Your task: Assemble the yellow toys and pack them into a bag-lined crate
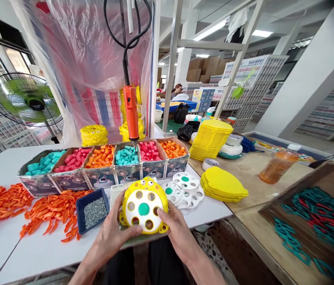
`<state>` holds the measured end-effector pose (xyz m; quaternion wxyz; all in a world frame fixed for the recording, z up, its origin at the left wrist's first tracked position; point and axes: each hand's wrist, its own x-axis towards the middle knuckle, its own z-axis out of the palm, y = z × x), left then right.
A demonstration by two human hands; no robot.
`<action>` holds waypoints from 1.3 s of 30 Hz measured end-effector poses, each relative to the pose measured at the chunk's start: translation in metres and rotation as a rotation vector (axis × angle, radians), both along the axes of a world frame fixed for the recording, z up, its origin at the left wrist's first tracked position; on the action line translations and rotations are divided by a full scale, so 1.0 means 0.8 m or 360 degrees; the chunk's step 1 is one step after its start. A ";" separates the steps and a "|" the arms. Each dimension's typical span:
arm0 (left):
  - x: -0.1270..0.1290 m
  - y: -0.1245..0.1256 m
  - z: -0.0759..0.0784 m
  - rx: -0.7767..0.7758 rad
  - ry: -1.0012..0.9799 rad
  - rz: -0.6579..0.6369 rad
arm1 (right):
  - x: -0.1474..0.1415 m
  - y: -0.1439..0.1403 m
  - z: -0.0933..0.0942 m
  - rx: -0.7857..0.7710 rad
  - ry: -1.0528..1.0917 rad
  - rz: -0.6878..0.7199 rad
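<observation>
Between my two hands is a yellow plastic toy shell (163, 198) with a printed animal face. A white disc (133, 200) with round holes and a green centre sits in its front. My left hand (116, 227) grips the left edge, thumb along the bottom. On the other side, my right hand (175, 227) holds the right edge with its thumb on the disc. Just behind the toy lie several more white holed discs (186, 190). An orange electric screwdriver (131, 113) hangs point down from a cable above the bins. To the left stands a blue tray of small screws (95, 213).
Carton bins (100, 180) of teal, pink and orange caps line the table's back. Orange plastic pieces (50, 215) are heaped at left. Yellow plates (223, 184) are stacked at right, near a bottle (279, 164) and a box of teal parts (312, 213). A fan (26, 99) stands left.
</observation>
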<state>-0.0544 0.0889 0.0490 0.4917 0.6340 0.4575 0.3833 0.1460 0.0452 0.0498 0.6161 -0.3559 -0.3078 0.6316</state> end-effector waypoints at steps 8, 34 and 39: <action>0.009 -0.008 0.010 -0.0214 -0.0376 -0.0011 | 0.006 -0.002 0.001 -0.0020 0.0059 0.0062; 0.004 -0.013 0.034 -0.0789 -0.0759 -0.0167 | 0.007 -0.022 0.007 0.0004 0.0013 0.0207; 0.004 -0.016 0.027 -0.0871 -0.0894 -0.0158 | 0.012 -0.026 -0.004 0.0009 -0.0030 0.0402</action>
